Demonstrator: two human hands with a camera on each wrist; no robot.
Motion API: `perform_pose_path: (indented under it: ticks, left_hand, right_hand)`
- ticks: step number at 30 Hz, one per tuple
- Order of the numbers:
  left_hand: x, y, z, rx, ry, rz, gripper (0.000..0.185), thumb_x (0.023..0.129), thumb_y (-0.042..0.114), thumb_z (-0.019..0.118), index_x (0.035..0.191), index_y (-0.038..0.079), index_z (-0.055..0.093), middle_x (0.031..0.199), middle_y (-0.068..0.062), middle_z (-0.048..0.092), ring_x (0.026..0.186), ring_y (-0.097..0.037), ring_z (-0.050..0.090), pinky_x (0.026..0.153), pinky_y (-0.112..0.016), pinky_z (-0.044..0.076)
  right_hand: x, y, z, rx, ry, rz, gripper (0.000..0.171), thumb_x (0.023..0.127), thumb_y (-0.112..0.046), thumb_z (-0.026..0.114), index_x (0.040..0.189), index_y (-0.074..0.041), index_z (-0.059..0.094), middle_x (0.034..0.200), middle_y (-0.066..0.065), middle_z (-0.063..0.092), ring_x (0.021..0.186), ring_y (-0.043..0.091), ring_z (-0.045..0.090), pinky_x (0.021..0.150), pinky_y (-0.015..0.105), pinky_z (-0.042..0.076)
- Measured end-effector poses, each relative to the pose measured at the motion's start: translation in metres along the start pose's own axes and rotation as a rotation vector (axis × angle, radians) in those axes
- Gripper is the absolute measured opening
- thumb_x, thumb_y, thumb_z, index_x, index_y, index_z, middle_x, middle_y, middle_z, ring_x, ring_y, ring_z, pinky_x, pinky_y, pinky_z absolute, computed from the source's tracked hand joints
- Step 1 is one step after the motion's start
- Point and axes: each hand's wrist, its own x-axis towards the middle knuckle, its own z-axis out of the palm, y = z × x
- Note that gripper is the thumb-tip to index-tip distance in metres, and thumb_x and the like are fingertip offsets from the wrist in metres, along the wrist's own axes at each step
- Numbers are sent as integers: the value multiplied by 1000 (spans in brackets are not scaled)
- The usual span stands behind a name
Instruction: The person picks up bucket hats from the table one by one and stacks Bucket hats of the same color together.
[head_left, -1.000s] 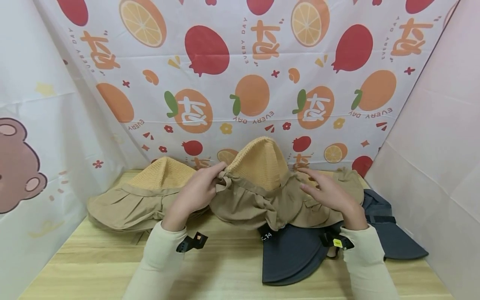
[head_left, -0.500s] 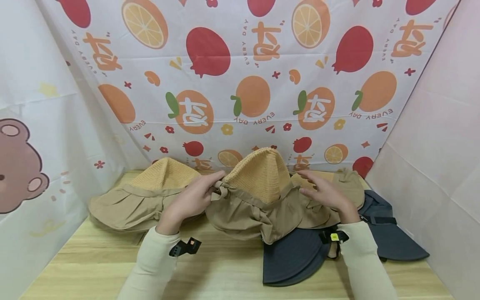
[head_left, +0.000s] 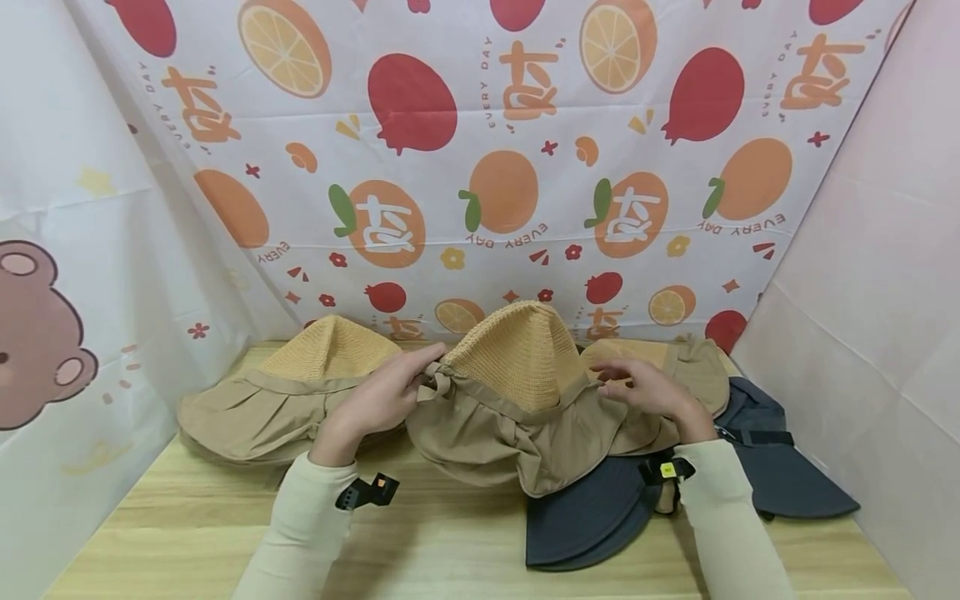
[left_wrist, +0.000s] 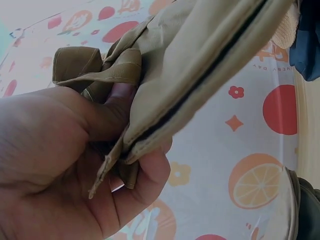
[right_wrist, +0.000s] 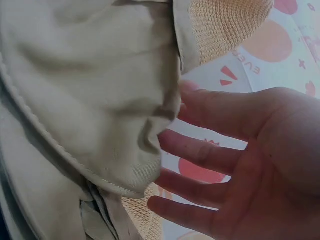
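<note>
A sun hat with a yellow woven crown and a pleated khaki brim is tilted up in the middle of the head view. My left hand grips its left side. In the left wrist view, the thumb presses a khaki fabric bow at the brim's edge, with fingers behind it. My right hand is at the hat's right side, fingers loosely extended. In the right wrist view, its fingertips meet the edge of the khaki cloth, some partly hidden behind it.
A similar khaki sun hat lies at the left on the wooden table. Another khaki hat lies behind my right hand. Dark blue brims stick out below, and a dark blue cap lies far right. Printed cloth hangs behind.
The middle hat has come down and slightly toward me, and its brim spreads lower. My left hand has moved down and left with it. The right hand's fingers have bent in toward the brim.
</note>
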Motion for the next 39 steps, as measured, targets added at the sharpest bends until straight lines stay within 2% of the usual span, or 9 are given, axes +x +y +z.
perform_pose_path:
  ticks: [3, 9, 14, 22, 27, 33, 39]
  left_hand:
    - [0, -1, 1, 7, 7, -4, 46, 86, -22, 35, 105, 11, 60, 85, 1, 53, 78, -13, 47, 74, -29, 41]
    - [1, -2, 2, 25, -2, -11, 40, 91, -19, 36, 103, 11, 60, 81, 2, 51, 73, -12, 44, 70, -28, 39]
    - [-1, -5, 1, 27, -20, -19, 43, 91, -20, 37, 105, 12, 62, 81, 2, 54, 73, -12, 45, 70, -28, 38]
    - [-3, -11, -2, 1, -97, -82, 52, 80, -22, 38, 111, 10, 65, 93, -1, 65, 83, -14, 53, 79, -32, 47]
    - [-4, -13, -1, -48, -148, -101, 57, 78, -23, 38, 117, 7, 66, 105, -5, 69, 94, -15, 57, 87, -34, 49]
    - [-5, -14, -2, -56, -222, -110, 44, 81, -21, 45, 109, 8, 64, 85, -1, 57, 78, -12, 51, 76, -28, 43]
    - [-8, -15, -5, -23, -243, -158, 39, 85, -17, 46, 109, 8, 63, 82, 0, 53, 72, -12, 48, 71, -28, 42]
  right_hand:
    - [1, 1, 0, -28, -31, 11, 40, 100, -14, 68, 136, 1, 62, 125, 21, 70, 113, 36, 68, 96, 54, 56]
    - [-1, 2, -3, -51, -8, 27, 24, 96, -7, 70, 119, 0, 72, 100, 10, 74, 91, 17, 66, 82, 35, 55]
    - [-6, 0, -11, -47, -8, 41, 14, 96, -7, 70, 109, -4, 75, 94, 6, 73, 83, 11, 62, 75, 26, 52]
    - [-10, -9, -18, -75, -23, 59, 13, 98, -9, 69, 109, -5, 74, 98, 6, 73, 88, 14, 62, 77, 30, 51]
    - [-12, -11, -18, -95, -25, 66, 13, 99, -10, 68, 109, -7, 74, 100, 5, 74, 91, 14, 64, 80, 31, 52]
    - [-14, -13, -17, -78, -14, 50, 12, 100, -8, 66, 108, -6, 74, 100, 7, 74, 89, 14, 64, 77, 29, 51]
    - [-12, -17, -19, -64, -17, 47, 12, 100, -7, 64, 108, -5, 73, 97, 7, 73, 85, 13, 62, 74, 27, 50]
